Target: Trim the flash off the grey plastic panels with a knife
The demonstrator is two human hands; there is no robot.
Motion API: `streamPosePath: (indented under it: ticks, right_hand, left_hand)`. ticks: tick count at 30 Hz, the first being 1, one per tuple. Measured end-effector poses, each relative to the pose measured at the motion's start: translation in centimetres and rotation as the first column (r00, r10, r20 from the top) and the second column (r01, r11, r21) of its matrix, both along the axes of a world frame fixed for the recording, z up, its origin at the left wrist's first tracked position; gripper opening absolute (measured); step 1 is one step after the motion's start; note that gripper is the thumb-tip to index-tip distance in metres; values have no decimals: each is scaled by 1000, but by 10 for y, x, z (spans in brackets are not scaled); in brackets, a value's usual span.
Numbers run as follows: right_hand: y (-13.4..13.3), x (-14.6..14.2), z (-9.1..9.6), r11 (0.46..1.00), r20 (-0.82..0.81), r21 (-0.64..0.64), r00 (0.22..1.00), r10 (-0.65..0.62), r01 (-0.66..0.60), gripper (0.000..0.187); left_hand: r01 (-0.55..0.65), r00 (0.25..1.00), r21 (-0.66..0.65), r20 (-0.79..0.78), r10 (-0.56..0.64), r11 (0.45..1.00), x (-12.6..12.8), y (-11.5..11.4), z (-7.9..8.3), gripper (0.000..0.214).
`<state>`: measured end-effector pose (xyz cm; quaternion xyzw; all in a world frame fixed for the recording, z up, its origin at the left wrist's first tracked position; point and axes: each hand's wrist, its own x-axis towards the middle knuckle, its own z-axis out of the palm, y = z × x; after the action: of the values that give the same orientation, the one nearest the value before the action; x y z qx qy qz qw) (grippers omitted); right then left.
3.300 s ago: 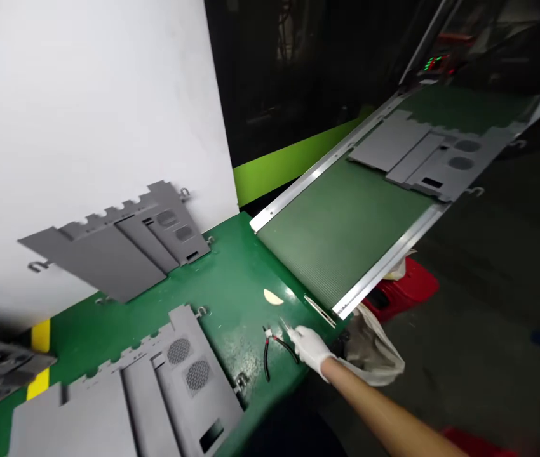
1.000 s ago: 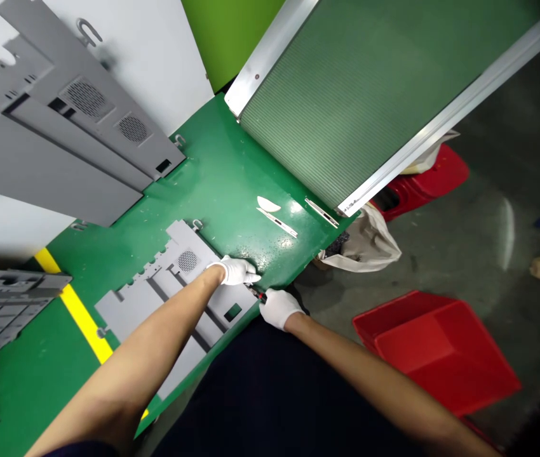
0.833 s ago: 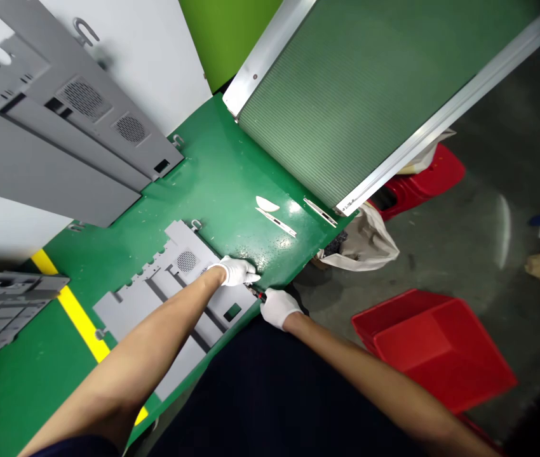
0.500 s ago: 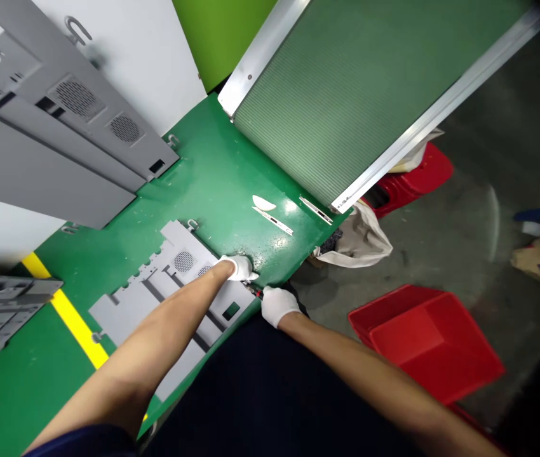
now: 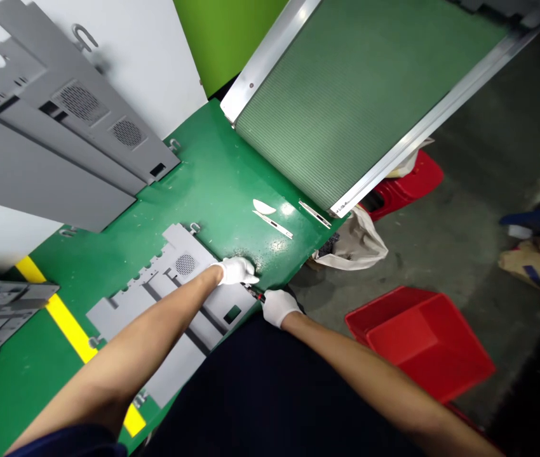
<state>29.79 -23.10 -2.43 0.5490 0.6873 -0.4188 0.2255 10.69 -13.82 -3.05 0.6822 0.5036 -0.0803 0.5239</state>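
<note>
head view | your left arm stretches forward, left hand [image 5: 236,271] on the corner of the gray panel [image 5: 165,311] at the table [image 5: 213,184] edge | can't tell if those fingers grip or just press | right hand [image 5: 276,306] fisted round a tool [image 5: 256,293] beside that corner | only its red-black tip shows

Head view, steeply down over bench [image 5: 213,184]

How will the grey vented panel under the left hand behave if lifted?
The grey vented panel looks thin and wide, so probably light and somewhat flexible. Lying flat on the glossy green table, it would likely slide when pushed. Its small edge hooks may snag.
</note>
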Motion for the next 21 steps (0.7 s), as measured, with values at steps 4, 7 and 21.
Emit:
streamPosePath:
  ticks: [4, 7, 21]
  right_hand:
    - [-2, 0, -3, 1000, -9, -12, 1000, -18, 18, 23]
    - [-3, -1, -2, 1000, -8, -4, 1000, -19, 19, 21]
    - [-7, 15, 5, 989, 18, -13, 989, -148, 148, 29]
  left_hand:
    - [82, 978, 66, 185, -93, 994, -18, -11, 17, 47]
    - [104, 973, 95, 198, -121, 990, -21, -16, 24, 42]
    - [-303, 925, 193, -174, 337, 933, 9, 4, 25, 45]
